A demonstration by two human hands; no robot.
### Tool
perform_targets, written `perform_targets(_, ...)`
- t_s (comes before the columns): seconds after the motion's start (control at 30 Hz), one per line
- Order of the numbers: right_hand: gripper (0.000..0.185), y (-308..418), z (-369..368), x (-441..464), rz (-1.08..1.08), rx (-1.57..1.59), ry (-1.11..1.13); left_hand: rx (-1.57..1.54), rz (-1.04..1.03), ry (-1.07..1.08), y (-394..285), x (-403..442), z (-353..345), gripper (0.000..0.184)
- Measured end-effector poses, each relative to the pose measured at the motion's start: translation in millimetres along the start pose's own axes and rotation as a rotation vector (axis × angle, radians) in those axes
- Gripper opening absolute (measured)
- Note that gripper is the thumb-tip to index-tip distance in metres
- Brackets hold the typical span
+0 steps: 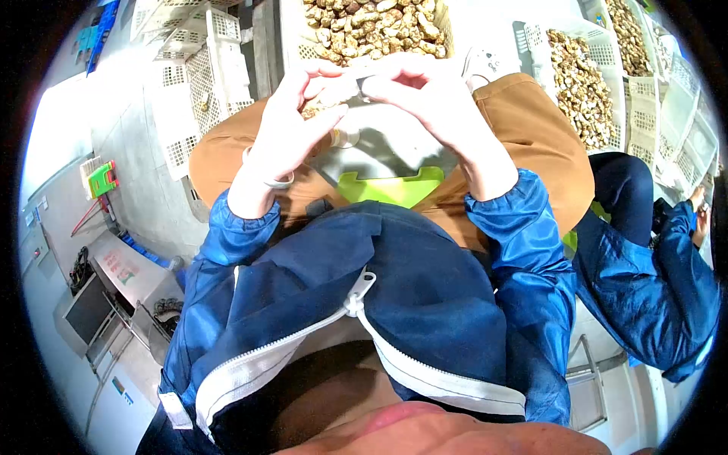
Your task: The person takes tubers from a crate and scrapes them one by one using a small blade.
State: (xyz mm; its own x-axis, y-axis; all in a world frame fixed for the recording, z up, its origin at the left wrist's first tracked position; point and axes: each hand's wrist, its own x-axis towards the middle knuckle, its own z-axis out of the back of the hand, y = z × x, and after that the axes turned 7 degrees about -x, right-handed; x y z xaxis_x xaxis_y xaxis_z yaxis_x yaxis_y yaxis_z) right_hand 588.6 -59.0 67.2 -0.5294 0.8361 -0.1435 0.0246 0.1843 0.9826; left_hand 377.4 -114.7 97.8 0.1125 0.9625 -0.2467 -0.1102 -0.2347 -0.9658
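Observation:
My left hand (292, 125) is curled around a pale brown-and-white piece that looks like a mushroom (327, 97). Close beside it, my right hand (432, 95) has thumb and fingers pinched together at a small dark-grey thing (362, 82), whose kind I cannot make out. Both hands are raised above my lap, just in front of a white crate (290, 38) heaped with similar mushroom-like pieces (371, 30). Glare washes out part of the fingers. Below the left hand, a small pale round item (345, 138) is partly hidden.
A bright green plastic edge (390, 188) shows between my knees. White crates (205, 83) are stacked at left; a filled crate (620, 114) and others line the right. A co-worker in a blue sleeve (652, 296) sits at right. Machinery (125, 277) stands at lower left.

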Motion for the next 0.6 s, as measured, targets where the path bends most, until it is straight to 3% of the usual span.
perform_targets(0.03, 0.013, -8.1, -3.4, 4.0, 0.118, -0.048, 0.014, 0.068, -0.031, -0.012, 0.0, -0.7, -1.1, 0.047)
perform_targets(0.13, 0.013, 4.4, 4.2, 3.0, -0.1, -0.144, 0.02, 0.192, -0.075, -0.028, -1.1, -0.8, -4.2, 0.044)
perform_targets(0.17, 0.013, 2.6, 7.6, 3.4, -0.1, -0.017, 0.059, 0.181, -0.058, -0.024, -1.4, -0.5, -4.1, 0.044)
perform_targets(0.27, 0.016, -7.7, 0.3, 4.1, -0.015, 0.167, 0.041, 0.205, -0.092, -0.031, -1.2, 0.8, -0.8, 0.043)
perform_targets(0.3, 0.016, -10.1, -0.5, 3.6, 0.11, 0.024, 0.071, 0.223, -0.113, -0.034, -0.7, 0.7, 1.1, 0.043)
perform_targets(0.4, 0.014, -10.6, -0.8, 3.9, -0.013, 0.017, 0.07, 0.357, -0.178, -0.047, -0.3, -0.6, -0.3, 0.042)
perform_targets(0.53, 0.012, -6.0, 2.2, 4.4, -0.06, 0.191, 0.029, -0.082, 0.082, -0.024, -3.5, 0.6, 0.1, 0.037)
perform_targets(0.6, 0.013, -4.9, -1.1, 4.1, 0.068, 0.044, 0.008, -0.17, 0.075, -0.019, -6.9, 1.1, 1.2, 0.036)
